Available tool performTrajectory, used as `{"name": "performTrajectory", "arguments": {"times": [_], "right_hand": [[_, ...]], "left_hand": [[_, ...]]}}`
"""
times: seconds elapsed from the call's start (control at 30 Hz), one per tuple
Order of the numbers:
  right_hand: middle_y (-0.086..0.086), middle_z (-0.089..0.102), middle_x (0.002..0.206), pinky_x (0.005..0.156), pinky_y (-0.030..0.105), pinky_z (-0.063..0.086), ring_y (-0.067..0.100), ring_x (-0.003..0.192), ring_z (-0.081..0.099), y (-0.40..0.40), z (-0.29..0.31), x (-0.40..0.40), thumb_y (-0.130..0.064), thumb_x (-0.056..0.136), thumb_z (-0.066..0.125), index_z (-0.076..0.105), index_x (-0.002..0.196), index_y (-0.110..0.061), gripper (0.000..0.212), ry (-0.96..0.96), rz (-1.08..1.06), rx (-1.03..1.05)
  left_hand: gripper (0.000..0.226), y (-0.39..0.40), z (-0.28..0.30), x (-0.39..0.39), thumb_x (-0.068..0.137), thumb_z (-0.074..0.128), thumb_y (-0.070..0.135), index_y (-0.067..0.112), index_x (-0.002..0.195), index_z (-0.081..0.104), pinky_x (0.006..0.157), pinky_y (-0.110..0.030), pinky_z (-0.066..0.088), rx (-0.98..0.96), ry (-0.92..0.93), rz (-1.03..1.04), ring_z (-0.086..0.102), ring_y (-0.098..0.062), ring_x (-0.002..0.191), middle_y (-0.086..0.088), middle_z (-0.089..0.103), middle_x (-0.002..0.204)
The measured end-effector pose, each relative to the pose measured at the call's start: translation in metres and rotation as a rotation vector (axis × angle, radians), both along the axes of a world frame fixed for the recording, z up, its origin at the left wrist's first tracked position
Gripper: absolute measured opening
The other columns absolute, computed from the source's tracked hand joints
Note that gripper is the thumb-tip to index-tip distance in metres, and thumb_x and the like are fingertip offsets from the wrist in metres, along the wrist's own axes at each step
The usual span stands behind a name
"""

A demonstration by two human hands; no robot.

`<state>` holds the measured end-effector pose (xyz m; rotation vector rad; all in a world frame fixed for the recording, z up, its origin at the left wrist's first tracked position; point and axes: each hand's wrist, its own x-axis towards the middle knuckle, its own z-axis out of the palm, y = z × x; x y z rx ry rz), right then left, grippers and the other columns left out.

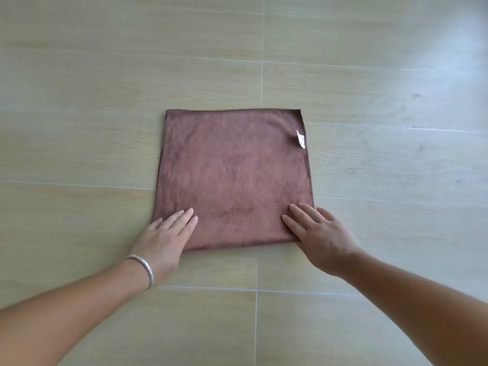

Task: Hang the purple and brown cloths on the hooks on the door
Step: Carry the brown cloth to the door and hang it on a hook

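Brown cloth [232, 178] flat on tile floor [79, 75], white tag [300, 139] at rt edge. Your left hand [166, 233] & right hand [314, 228] press near corners, fingers straight.

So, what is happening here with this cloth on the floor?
A person is reaching down to a brown cloth that lies flat on the tiled floor. The left hand rests on the cloth's near left corner, and the right hand rests on its near right corner, both with straight fingers. A white tag shows at the cloth's far right edge. No purple cloth, door or hooks are in view, so nothing is hung yet.
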<state>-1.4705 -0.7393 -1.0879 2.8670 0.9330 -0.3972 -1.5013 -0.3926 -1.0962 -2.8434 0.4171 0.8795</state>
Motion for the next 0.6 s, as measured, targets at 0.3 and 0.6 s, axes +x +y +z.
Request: {"name": "performTrajectory", "arguments": {"times": [0.3, 0.6], "right_hand": [[0.003, 0.069, 0.116, 0.089, 0.039, 0.055, 0.023, 0.112, 0.064, 0.0, 0.133, -0.126, -0.027, 0.064, 0.081, 0.071, 0.114, -0.019, 0.052, 0.237, -0.216, -0.03], [-0.004, 0.032, 0.153, 0.116, 0.035, 0.016, 0.016, 0.146, 0.016, -0.003, 0.339, -0.105, -0.03, 0.1, 0.03, 0.037, 0.141, -0.03, 0.041, 0.335, -0.292, -0.027]], "left_hand": [[0.065, -0.012, 0.129, -0.109, 0.091, 0.036, 0.01, 0.029, 0.151, 0.023, 0.11, -0.023, 0.028, -0.094, 0.215, 0.274, 0.027, -0.008, 0.141, 0.014, 0.023, 0.157], [0.038, -0.007, 0.353, -0.074, 0.087, 0.043, 0.017, 0.03, 0.121, 0.056, 0.089, -0.033, 0.05, -0.058, 0.223, 0.347, 0.06, -0.023, 0.111, 0.004, 0.062, 0.123]]}}
